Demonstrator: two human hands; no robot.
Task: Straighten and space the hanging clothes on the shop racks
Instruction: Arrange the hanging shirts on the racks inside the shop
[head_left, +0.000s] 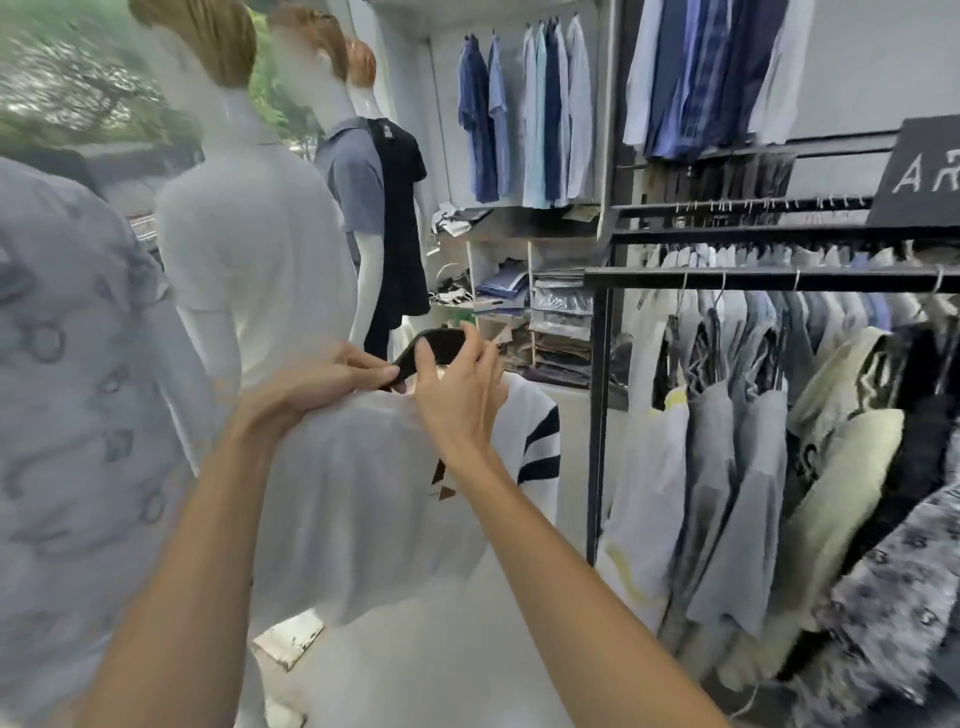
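A white shirt (358, 493) with a black collar (434, 345) and black-striped sleeve (540, 447) sits in front of me at centre. My left hand (311, 389) pinches the black collar at its left side, fingers resting on the shirt's shoulder. My right hand (457, 395) grips the same collar from the right, thumb and fingers curled round it. What carries the shirt is hidden under the fabric. A black rack (753, 280) at the right holds several hanging garments (737, 441), packed close and uneven.
Dressed mannequins stand at the left: one in a white shirt (249, 249), one in grey-blue (353, 176), one in black (400, 218). Blue shirts (524, 114) hang on the back wall above shelves of folded stock (556, 312). A patterned grey shirt (78, 389) fills the near left.
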